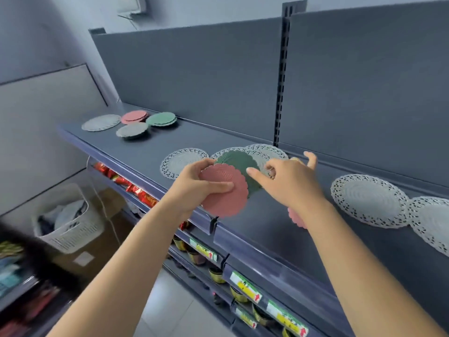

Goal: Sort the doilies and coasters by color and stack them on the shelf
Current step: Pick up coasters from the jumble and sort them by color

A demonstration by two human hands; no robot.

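Left hand [194, 183] grasps pink coaster [224, 193] above shelf [255, 229]; right hand [289, 181] pinches green coaster [239, 164], remaining fingers spread.

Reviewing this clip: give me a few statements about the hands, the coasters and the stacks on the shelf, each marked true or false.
1. The left hand holds a pink coaster. True.
2. The dark green coaster lies alone at the far left of the shelf. False: it sits fanned behind the pink one at the left hand, with the right hand reaching to it.
3. A pink stack and a green stack sit side by side at the far end of the shelf. True.
4. The white lace doily to the right of the hands is held up in the air. False: it lies flat on the shelf.
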